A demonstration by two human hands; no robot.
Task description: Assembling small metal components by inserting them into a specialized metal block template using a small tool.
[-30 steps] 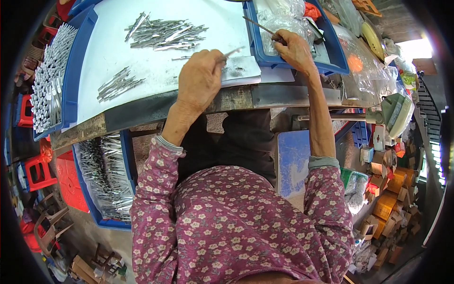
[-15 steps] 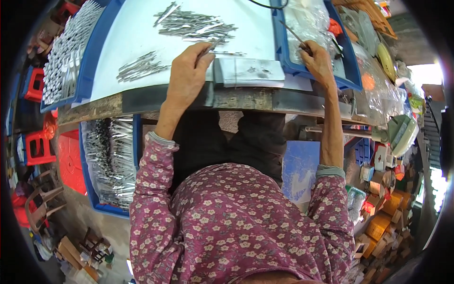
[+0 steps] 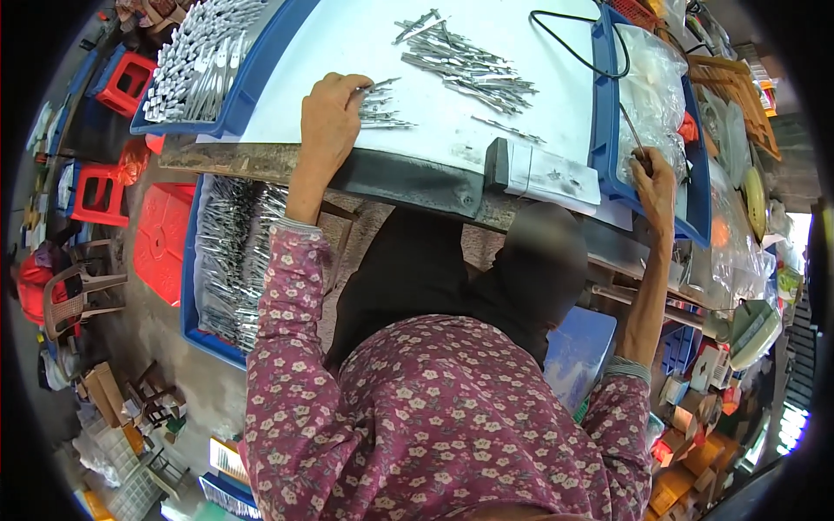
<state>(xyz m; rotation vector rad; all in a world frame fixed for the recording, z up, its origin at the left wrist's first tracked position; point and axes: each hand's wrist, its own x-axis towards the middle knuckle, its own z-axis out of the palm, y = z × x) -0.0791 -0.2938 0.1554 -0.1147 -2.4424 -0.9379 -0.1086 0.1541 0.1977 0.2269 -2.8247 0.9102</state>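
Note:
My left hand point(image 3: 328, 122) is over the left part of the white work surface point(image 3: 304, 61). Its thumb and forefinger pinch a thin metal piece point(image 3: 384, 83) just above a small pile of thin metal pieces point(image 3: 382, 113), partly hidden by the hand. To the right lies a larger pile of such pieces point(image 3: 469, 65), with a few strays in front. My right hand point(image 3: 658, 187), at the near edge of the right blue tray point(image 3: 605, 113), is closed around a thin dark rod point(image 3: 632, 128) that points up and away. The rod's lower end is hidden in the fingers.
A paper-covered block point(image 3: 552, 176) with a dark end piece sits at the table's front edge. A blue tray of white-ended metal pieces point(image 3: 233, 115) stands at the left. Another filled tray point(image 3: 230, 260) is below the table, beside red stools point(image 3: 100, 193). A black cable point(image 3: 565, 48) curves at the back.
The view has turned, so the table appears farther right. My left hand has gone from beside the larger pile to the smaller pile, carrying a thin metal piece. My right hand keeps the rod.

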